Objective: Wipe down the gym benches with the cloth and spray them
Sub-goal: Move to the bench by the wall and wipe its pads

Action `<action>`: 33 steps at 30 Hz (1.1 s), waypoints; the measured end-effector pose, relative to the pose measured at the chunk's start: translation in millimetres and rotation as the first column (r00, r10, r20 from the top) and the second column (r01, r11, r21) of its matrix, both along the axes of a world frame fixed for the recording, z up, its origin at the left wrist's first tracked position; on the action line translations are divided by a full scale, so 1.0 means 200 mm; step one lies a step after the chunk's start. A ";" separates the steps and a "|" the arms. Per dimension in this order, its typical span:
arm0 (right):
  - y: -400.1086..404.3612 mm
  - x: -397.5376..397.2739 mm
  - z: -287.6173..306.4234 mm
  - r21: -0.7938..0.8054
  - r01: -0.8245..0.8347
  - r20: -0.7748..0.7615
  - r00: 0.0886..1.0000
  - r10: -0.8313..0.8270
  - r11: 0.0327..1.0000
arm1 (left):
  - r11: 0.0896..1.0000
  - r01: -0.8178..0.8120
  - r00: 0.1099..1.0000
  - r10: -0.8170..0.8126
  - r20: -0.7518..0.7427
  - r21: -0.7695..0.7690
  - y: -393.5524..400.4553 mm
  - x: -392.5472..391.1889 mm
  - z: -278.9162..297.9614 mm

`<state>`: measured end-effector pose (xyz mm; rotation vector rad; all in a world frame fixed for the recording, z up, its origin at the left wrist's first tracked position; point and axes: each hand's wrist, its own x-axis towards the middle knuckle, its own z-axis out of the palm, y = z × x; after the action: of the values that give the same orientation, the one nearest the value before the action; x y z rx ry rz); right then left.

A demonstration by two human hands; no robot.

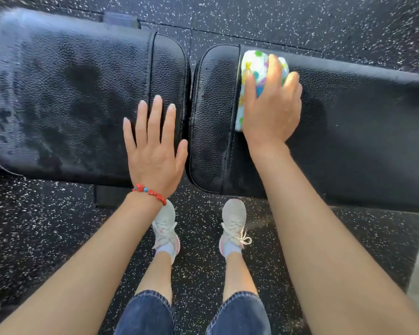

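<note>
Speckled rubber floor, wet bench pad (348,122) running rightward from my right hand (271,110) pressing the cloth (254,66); left hand (155,146) flat, released

Red bead bracelet (149,193), rolled jeans (145,313), pale sneakers (233,223).
</note>
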<state>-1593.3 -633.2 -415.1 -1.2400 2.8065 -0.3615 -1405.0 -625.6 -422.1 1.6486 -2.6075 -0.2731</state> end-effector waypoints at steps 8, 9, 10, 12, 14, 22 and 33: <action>0.42 0.29 0.02 -0.044 -0.062 -0.052 0.997 0.060 0.997 | 0.998 0.017 0.997 -0.012 -0.081 0.061 -0.01 0.02 0.04; 0.48 0.34 0.02 -0.039 -0.071 -0.029 0.997 0.070 0.997 | 0.997 0.026 0.995 -0.019 -0.096 0.070 -0.01 0.03 0.05; 0.52 0.39 0.03 -0.035 -0.074 -0.004 0.997 0.074 0.997 | 0.997 0.035 0.994 -0.027 -0.108 0.070 -0.02 0.04 0.06; 0.55 0.45 0.04 -0.027 -0.071 0.029 0.997 0.071 0.997 | 0.997 0.046 0.992 -0.040 -0.116 0.054 -0.03 0.08 0.07; 0.51 0.48 0.04 -0.029 -0.079 0.023 0.997 0.080 0.996 | 0.999 0.038 0.995 -0.034 -0.094 0.038 -0.04 0.14 0.07; -0.04 0.31 0.03 0.038 -0.021 -0.118 0.993 0.025 0.999 | 0.999 0.051 0.998 -0.051 -0.033 0.011 -0.11 0.31 0.00; 0.23 0.50 0.06 0.033 -0.079 -0.054 0.995 0.080 0.996 | 0.997 0.047 0.998 -0.044 -0.037 0.066 -0.13 0.31 0.05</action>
<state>-1492.8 -587.9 -404.1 -1.3708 2.7860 -0.2831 -1343.0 -651.2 -412.7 1.5897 -2.6397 -0.3919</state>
